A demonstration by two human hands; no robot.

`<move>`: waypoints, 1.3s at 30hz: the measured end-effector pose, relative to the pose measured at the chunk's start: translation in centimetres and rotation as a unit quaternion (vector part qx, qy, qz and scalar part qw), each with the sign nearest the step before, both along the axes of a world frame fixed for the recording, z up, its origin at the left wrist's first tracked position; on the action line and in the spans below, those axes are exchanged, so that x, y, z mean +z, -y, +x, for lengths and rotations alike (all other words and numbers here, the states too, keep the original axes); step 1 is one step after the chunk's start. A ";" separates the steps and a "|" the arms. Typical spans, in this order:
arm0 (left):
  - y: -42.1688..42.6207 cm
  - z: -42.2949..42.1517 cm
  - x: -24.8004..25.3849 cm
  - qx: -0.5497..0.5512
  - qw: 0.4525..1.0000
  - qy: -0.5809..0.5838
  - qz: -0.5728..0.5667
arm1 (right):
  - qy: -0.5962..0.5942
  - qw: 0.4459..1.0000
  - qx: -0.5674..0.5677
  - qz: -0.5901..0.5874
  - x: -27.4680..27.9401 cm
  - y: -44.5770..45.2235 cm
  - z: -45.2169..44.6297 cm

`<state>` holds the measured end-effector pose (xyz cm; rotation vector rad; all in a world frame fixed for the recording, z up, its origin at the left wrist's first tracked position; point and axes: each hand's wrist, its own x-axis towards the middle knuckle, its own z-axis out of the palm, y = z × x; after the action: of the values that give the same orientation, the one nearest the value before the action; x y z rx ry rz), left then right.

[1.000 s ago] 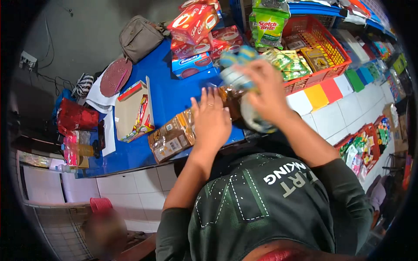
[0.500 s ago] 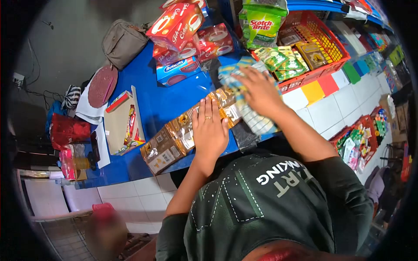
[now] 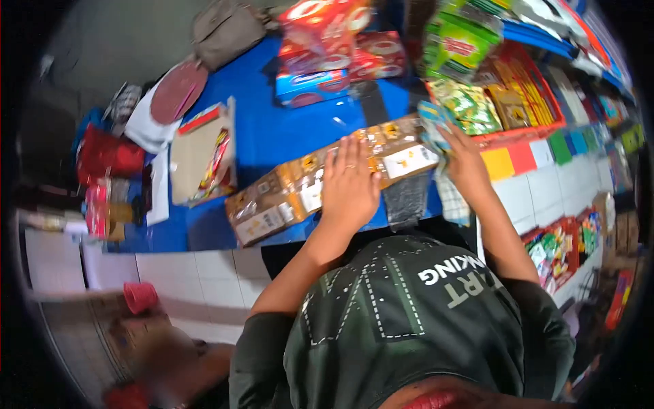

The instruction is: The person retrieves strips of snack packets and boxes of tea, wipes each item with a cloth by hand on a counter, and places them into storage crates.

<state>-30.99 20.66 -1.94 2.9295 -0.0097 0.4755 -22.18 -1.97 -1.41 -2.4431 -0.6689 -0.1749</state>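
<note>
A long row of brown wrapped packs lies slanting along the front of the blue table. On the middle of it rests my left hand, flat, with fingers stretched out. Beyond the row's right end, my right hand is closed on a checkered blue, yellow and white cloth, which hangs over the table's front edge. Black tape shows on the table below the row, near the cloth.
Red tea boxes and a blue box stand behind. A red crate of packets is at right, beside green sponge packs. An open carton lies left. Another person's blurred head is at lower left.
The cloth, held in my right hand, has moved off the packs to their right end. More of the brown row shows. The camera view has shifted and blurred slightly.
</note>
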 end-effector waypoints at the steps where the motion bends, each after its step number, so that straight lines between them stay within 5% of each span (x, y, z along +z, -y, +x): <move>1: 0.1 0.1 -0.1 -0.011 1.000 0.002 -0.010 | -0.019 1.000 -0.001 -0.009 0.1 0.7 -0.2; 5: -0.5 -0.3 1.0 -0.067 0.995 -0.003 -0.076 | -0.073 0.993 0.021 -0.095 3.0 4.4 0.1; 8: -1.3 -1.1 1.1 -0.134 0.965 0.057 -0.216 | 0.072 0.996 0.043 -0.006 6.6 4.7 -0.4; 10: -1.4 -1.9 1.5 -0.173 0.941 0.085 -0.277 | 0.097 0.967 -0.077 0.221 8.8 2.3 -1.9; 11: -0.7 -2.3 2.2 -0.218 0.874 0.072 -0.428 | 0.099 0.967 -0.075 0.222 8.6 0.7 -2.6; 13: 0.5 -3.2 3.2 -0.291 0.663 0.039 -0.689 | 0.084 0.890 -0.030 0.447 7.9 -2.8 -4.2; 15: -0.1 -3.8 3.0 -0.258 0.676 0.031 -0.690 | 0.050 0.966 0.204 0.150 9.4 -6.1 -5.9; 17: -1.7 -4.3 2.8 -0.184 0.703 0.009 -0.687 | 0.084 0.944 0.320 -0.006 10.1 -9.4 -7.5; 18: -2.6 -4.4 2.8 -0.186 0.706 0.012 -0.683 | 0.088 0.943 0.321 -0.003 10.1 -9.5 -7.4; 20: -4.8 -4.6 3.1 -0.032 0.626 -0.033 -0.779 | 0.035 0.937 0.344 0.042 9.7 -9.2 -6.7; 24: -10.6 -3.7 8.9 0.047 0.699 0.083 -0.709 | -0.044 0.935 0.339 0.089 8.7 -8.7 -6.8; 26: -15.5 -1.8 9.5 0.059 0.776 0.052 -0.626 | -0.071 0.939 0.322 0.097 8.4 -7.9 -7.0; 29: -17.2 -0.8 9.6 0.026 0.772 0.076 -0.630 | -0.069 0.954 0.277 0.087 8.0 -6.4 -6.5; 31: -15.9 -0.8 8.8 0.109 0.896 0.293 -0.317 | -0.047 0.975 0.194 0.096 7.3 -4.6 -5.1; 32: -15.1 -1.1 8.3 0.143 0.900 0.388 -0.140 | -0.028 0.987 0.125 0.100 6.7 -3.5 -4.2; 33: -13.8 -1.7 8.3 0.136 0.902 0.383 -0.146 | -0.016 0.990 0.079 0.116 6.0 -2.5 -3.1; 35: -10.5 -3.2 8.9 -0.068 0.948 0.107 -0.292 | -0.006 0.991 0.030 0.128 4.6 -1.2 -0.5; 39: -6.7 -4.2 5.8 -0.099 0.971 0.008 -0.219 | 0.045 0.998 0.012 0.051 1.2 -1.5 3.1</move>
<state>-35.21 27.37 3.83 2.4596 -0.1750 0.4073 -19.12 -0.46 -0.26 -2.3397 -0.7113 -0.3043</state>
